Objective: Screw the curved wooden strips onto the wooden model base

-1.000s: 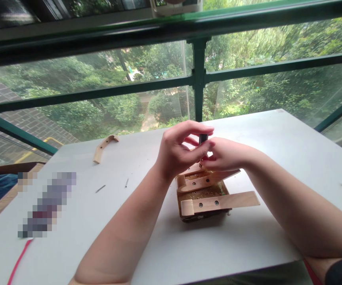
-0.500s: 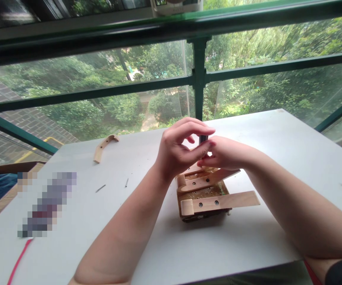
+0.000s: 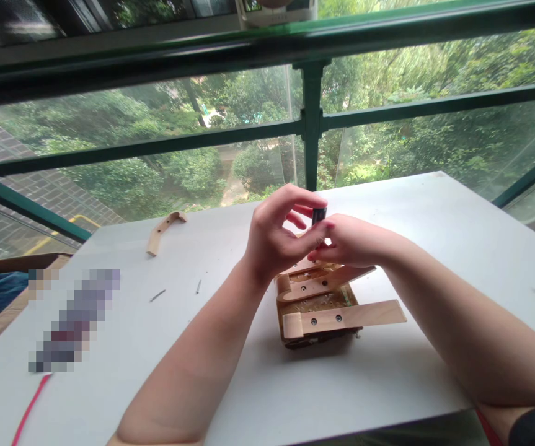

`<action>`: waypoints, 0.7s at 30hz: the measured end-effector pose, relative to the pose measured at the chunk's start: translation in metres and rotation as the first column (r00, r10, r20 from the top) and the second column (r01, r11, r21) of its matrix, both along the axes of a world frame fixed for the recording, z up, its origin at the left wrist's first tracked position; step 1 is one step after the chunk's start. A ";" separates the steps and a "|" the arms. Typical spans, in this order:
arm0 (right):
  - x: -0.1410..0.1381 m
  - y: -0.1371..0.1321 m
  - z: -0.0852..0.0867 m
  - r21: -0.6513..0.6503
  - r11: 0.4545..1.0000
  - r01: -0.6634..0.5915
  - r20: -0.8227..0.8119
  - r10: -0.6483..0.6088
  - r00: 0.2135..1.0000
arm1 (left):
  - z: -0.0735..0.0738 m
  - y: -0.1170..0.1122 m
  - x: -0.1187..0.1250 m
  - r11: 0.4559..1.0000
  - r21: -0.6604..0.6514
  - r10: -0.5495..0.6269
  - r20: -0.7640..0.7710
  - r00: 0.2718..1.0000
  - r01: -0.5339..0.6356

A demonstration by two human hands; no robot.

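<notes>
My left hand [image 3: 283, 226] curls its thumb and fingers round the dark handle of an upright screwdriver [image 3: 318, 215]; the lower end is hidden behind the hands. Close against it, my right hand [image 3: 353, 240] has its fingertips pinched below the handle, and what they hold cannot be made out. Beneath both hands is a brown wooden block [image 3: 325, 301]. Pale wooden pieces lie across it: a front one [image 3: 364, 314] and a middle one [image 3: 313, 285], each with two dark screw heads or holes. A further piece [image 3: 297, 265] is mostly covered by my hands.
On the white table [image 3: 248, 378] lie a curved wooden piece [image 3: 158, 235], two loose screws or nails, one [image 3: 158, 295] left of the other [image 3: 198, 287], and a pixelated object with a red cord [image 3: 30, 409]. A cardboard box [image 3: 11, 266] stands left; green railing [image 3: 311, 124] runs behind.
The fingers of my left hand have shifted slightly left around the handle, and more of its dark top shows. My right hand and the wooden pieces stay in place.
</notes>
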State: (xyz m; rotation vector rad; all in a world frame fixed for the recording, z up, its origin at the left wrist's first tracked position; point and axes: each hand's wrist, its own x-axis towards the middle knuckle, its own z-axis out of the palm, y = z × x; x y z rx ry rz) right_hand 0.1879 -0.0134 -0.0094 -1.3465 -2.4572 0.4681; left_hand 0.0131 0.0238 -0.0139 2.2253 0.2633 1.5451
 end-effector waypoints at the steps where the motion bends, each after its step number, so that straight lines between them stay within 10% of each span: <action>1: 0.000 0.000 0.000 -0.011 1.000 0.008 0.010 -0.008 1.000 | -0.001 0.000 0.000 1.000 -0.011 0.002 0.000 1.000 -0.002; 21: 0.004 -0.001 -0.002 -0.025 0.996 -0.082 -0.069 0.080 0.994 | -0.001 -0.001 0.002 0.997 -0.070 -0.018 0.000 1.000 0.018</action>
